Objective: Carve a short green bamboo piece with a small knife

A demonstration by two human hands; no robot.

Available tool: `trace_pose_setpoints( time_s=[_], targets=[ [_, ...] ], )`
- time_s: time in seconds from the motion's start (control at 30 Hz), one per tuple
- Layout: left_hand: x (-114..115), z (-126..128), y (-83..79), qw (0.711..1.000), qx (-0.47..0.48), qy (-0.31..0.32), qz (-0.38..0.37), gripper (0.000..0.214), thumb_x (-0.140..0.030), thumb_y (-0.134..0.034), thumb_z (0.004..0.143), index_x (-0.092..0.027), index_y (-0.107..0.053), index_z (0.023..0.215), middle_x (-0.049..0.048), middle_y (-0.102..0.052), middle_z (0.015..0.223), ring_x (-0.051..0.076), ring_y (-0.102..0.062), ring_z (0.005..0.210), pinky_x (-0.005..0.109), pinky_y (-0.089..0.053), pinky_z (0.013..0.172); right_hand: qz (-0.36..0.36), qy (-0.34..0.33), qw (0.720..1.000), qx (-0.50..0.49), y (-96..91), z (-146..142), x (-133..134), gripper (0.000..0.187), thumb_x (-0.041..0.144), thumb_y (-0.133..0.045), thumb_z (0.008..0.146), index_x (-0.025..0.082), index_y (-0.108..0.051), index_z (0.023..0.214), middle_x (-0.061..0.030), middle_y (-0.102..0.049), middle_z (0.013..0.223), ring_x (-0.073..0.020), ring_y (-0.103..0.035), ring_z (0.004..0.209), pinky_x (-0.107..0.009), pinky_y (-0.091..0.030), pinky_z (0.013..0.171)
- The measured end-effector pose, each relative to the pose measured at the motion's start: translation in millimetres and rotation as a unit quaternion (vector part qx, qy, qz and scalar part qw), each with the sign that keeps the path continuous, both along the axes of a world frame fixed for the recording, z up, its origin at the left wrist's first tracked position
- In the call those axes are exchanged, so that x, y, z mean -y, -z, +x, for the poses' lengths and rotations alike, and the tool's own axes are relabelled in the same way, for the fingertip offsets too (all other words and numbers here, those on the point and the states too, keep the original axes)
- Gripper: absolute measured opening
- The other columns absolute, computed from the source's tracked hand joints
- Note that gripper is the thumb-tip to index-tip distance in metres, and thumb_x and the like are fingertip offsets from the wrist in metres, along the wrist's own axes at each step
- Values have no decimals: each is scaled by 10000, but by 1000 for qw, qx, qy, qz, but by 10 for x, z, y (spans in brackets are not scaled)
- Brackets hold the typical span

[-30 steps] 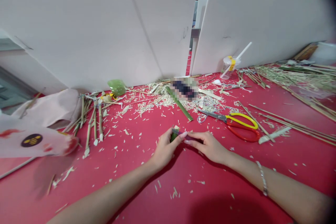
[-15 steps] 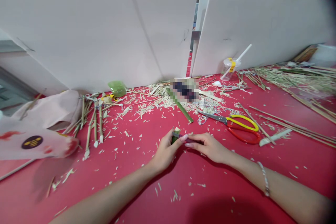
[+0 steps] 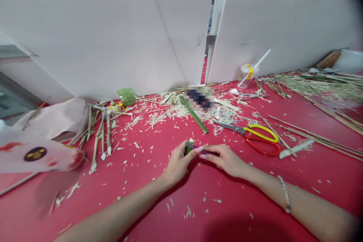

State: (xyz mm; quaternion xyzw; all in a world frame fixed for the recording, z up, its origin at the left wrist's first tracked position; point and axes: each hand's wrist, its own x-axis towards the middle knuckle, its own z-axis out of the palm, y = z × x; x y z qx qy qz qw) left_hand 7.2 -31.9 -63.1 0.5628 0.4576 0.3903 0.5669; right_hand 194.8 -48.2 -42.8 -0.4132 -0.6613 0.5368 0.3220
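Note:
My left hand is closed around a short green piece of bamboo with a pale cut end. My right hand grips the purple handle of a small knife. Its grey blade lies against the bamboo near the cut end, and my left thumb presses beside it. Fingers hide most of both things. Beyond my hands a green bamboo strip lies slantwise on the red table. To its right rest open scissors with one yellow and one red handle.
Pale shavings litter the table. White boards stand along the back. A clear cup with a straw stands before them. Thin sticks lie at right; several pale-tipped sticks and a printed plastic bag lie at left.
The view has tilted very slightly. My hands, the knife and the bamboo hold almost the same position.

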Motion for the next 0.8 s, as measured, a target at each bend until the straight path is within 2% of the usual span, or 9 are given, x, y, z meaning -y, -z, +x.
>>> trace_pose_setpoints(
  time_s=[0.13,0.27,0.5,0.8],
  targets=[
    [-2,-15,6,1000,-26,-6,4,413,-542,-674,787,-175,-496,725,-60,-427,600,94,-376,558,230,-292,529,10,4,1000,3,-44,-13,22,425,478,-593,899,223,-688,1226,-39,-738,1123,-269,-659,1079,-376,-506,925],
    [16,-6,-80,999,-51,-18,-6,436,-565,-676,766,-174,-499,693,-71,-394,562,87,-352,511,228,-265,490,17,19,1000,0,-56,-23,38,418,469,-584,908,223,-685,1231,-55,-732,1140,-266,-662,1082,-377,-499,939],
    [37,-2,-156,998,-62,-22,-16,446,-577,-682,751,-154,-553,695,-48,-436,576,100,-389,539,230,-289,506,39,38,998,11,18,-27,48,394,451,-592,909,254,-675,1241,-57,-721,1166,-264,-673,1069,-393,-508,937],
    [54,16,-183,998,-61,-32,-15,471,-596,-678,744,-158,-527,659,-56,-405,564,96,-362,539,233,-281,511,32,54,998,-6,38,-52,68,388,444,-594,913,256,-676,1242,-55,-722,1165,-251,-679,1038,-386,-501,950]
  ],
)
